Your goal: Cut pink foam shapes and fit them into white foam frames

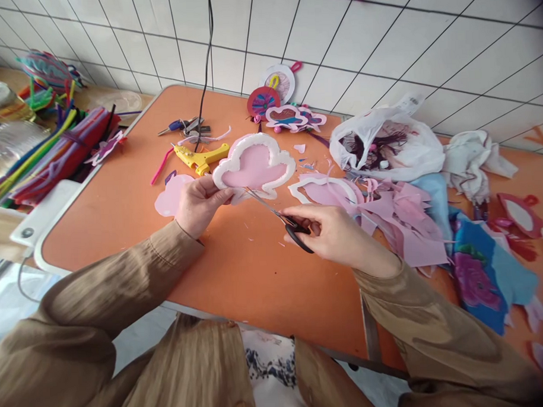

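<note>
My left hand (pixel 199 203) grips the lower left edge of a pink cloud-shaped foam piece (pixel 254 164) with a fuzzy white rim, holding it just above the orange table (pixel 238 270). My right hand (pixel 332 234) is closed round the black handles of a pair of scissors (pixel 278 215). The blades point up and left, and their tips meet the lower edge of the pink piece. A second pink shape with a white rim (pixel 327 189) lies flat just right of the scissors.
A yellow glue gun (pixel 201 158) lies behind the pink piece, its cord running up the tiled wall. Pipe cleaners (pixel 51 149) are heaped at the left. A white plastic bag (pixel 385 143), pink foam scraps (pixel 406 222) and blue fabric (pixel 488 273) crowd the right side.
</note>
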Tool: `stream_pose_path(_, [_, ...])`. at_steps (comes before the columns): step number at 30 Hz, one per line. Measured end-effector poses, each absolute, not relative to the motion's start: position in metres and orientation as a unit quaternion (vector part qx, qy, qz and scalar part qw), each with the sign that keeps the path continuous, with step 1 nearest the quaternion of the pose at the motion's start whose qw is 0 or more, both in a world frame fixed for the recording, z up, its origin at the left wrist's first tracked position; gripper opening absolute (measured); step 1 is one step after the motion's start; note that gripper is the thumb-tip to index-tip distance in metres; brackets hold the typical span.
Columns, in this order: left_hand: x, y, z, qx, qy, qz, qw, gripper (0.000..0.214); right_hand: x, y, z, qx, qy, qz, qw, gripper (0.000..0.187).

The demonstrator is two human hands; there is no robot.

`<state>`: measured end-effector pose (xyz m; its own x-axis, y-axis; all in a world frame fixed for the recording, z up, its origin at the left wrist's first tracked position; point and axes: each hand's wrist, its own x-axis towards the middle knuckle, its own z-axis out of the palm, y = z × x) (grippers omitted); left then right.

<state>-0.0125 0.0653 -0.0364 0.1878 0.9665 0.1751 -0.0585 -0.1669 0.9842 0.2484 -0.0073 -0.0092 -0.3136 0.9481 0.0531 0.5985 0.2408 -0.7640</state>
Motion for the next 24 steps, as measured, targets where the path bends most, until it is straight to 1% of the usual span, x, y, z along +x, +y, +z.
stream_pose_path(9, [-0.014,0.067,-0.037,0.553,0.412,0.495,0.529,0.052,0.235,-0.007,-0.015,-0.51,-0.73,0.354,0.286,0.023])
stream_pose_path(16, [-0.014,0.067,-0.034,0.57,0.41,0.49,0.517,0.05,0.242,-0.005,-0.017,-0.492,-0.785,0.263,0.271,0.029])
stream_pose_path(19, [-0.013,0.065,-0.028,0.568,0.428,0.484,0.51,0.049,0.244,-0.003,-0.019,-0.483,-0.796,0.238,0.275,0.029])
stream_pose_path(21, [-0.012,0.064,-0.025,0.566,0.436,0.483,0.506,0.049,0.245,-0.002,-0.02,-0.476,-0.797,0.242,0.282,0.028])
stream_pose_path(24, [-0.012,0.064,-0.025,0.568,0.434,0.486,0.503,0.05,0.245,-0.002,-0.022,-0.472,-0.78,0.288,0.294,0.026])
